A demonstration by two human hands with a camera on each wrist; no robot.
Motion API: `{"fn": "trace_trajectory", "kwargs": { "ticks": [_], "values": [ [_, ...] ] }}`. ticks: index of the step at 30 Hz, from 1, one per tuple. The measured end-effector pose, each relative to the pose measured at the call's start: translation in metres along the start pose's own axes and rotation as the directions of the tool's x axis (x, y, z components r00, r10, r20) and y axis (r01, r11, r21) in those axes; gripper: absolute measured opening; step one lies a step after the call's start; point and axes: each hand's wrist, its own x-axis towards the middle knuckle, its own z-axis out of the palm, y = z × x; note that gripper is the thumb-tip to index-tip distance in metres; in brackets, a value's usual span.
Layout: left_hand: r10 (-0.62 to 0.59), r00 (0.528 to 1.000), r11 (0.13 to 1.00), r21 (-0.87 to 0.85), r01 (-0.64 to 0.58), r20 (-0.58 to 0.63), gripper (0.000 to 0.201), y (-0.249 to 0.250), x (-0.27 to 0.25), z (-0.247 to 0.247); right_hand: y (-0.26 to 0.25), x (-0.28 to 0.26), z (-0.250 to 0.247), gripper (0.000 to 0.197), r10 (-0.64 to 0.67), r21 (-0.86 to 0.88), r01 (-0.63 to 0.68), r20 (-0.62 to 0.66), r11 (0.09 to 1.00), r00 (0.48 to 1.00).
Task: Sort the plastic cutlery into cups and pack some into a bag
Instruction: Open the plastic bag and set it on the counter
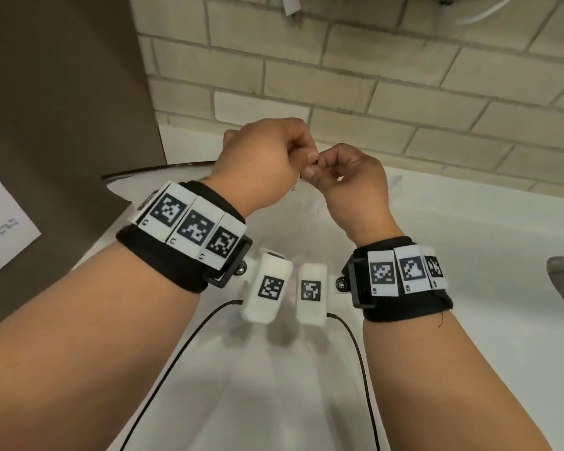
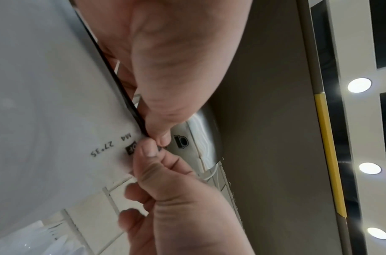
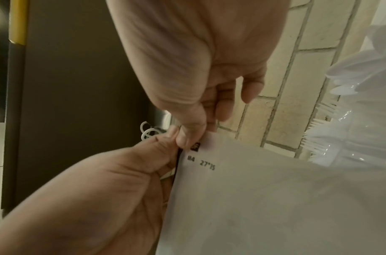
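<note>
- Step: bag handling. Both hands are working one top corner of the white bag (image 3: 264,198), held up above the white counter (image 1: 469,229); likely opening or closing the mouth, can't tell which.
- Left hand (image 1: 258,164): thumb and fingers pinching the bag's black top strip (image 2: 122,86) right at the corner.
- Right hand (image 1: 349,180): thumb and forefinger pinching the same corner, fingertips touching the left hand's.
- Next move, my guess: peeling the two layers apart at that corner; needs a firm pinch per side and a sideways pull, since thin film is likely slipping.
- Bag look: frosted white film, black edge, small black label and printed code near the pinched corner.
- Cutlery: white plastic forks (image 3: 318,132) and spoons (image 3: 357,74) bunched upright in clear cups (image 3: 362,155), just beyond the bag by the tiled wall (image 1: 404,76).
</note>
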Motion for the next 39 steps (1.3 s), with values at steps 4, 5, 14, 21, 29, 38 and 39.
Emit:
{"fn": "trace_trajectory", "kwargs": {
  "ticks": [4,5,14,21,29,38,39],
  "values": [
    [0.052,0.998,0.979,0.197,-0.057,0.029,0.011,-0.006,-0.004,-0.007,-0.006,0.004,-0.012,0.026,-0.008,0.026,0.011,-0.125,1.0,0.992],
    [0.054,0.998,0.97,0.234,-0.058,0.024,0.012,-0.011,-0.005,-0.013,-0.007,0.006,-0.016,0.026,-0.005,0.045,0.012,-0.165,0.999,0.986],
    [-0.185,0.951,0.888,0.457,0.053,0.248,0.011,-0.059,-0.019,-0.091,0.013,0.023,-0.051,0.024,0.058,0.195,0.015,-0.363,0.981,0.93],
    [-0.16,0.862,0.98,0.184,0.08,0.481,0.042,-0.024,-0.027,-0.085,0.021,0.029,-0.044,0.019,0.078,0.219,0.004,-0.363,0.976,0.929],
    [-0.228,0.95,0.969,-0.05,0.244,0.216,0.016,-0.021,-0.009,-0.007,0.009,0.013,-0.017,0.028,0.088,0.107,-0.045,-0.446,0.993,0.89],
    [-0.447,0.874,0.738,-0.473,0.48,0.189,0.012,-0.016,-0.013,0.004,-0.01,-0.006,0.007,0.009,0.428,0.512,-0.413,0.096,0.753,0.899],
    [-0.475,0.865,0.69,-0.542,0.48,0.162,0.014,-0.016,-0.012,0.002,-0.01,-0.003,0.004,0.021,0.439,0.628,-0.406,0.113,0.663,0.891]
  ]
}}
